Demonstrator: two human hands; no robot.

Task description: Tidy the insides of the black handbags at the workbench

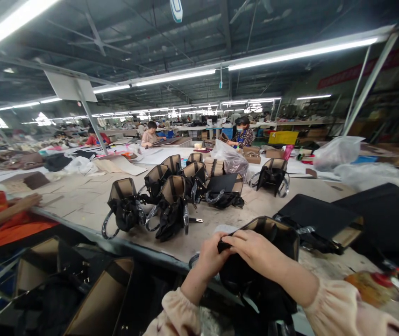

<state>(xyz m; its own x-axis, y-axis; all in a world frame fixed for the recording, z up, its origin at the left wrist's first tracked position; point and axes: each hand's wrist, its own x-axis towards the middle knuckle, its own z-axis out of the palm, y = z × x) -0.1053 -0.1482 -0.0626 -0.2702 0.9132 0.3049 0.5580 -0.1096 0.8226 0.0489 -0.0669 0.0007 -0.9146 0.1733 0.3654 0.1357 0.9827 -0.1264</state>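
Note:
A black handbag (260, 275) with a tan lining stands open at the table's near edge, right in front of me. My left hand (210, 254) is closed on the bag's upper left rim, fingers wrapped round the black edge. Beside it, my right hand (252, 246) grips the same rim from above, its fingertips meeting those of the left. The fingers hide the part of the edge between them. A plastic-wrapped handle (193, 260) shows just left of my left wrist.
Several black handbags (171, 205) stand on the table (80, 198). More lie at right, including a flat black one (318, 214). Open bags (97, 298) sit below the edge at lower left. A co-worker's arm (20, 205) reaches in from the left. Clear plastic bags (338, 151) lie farther back.

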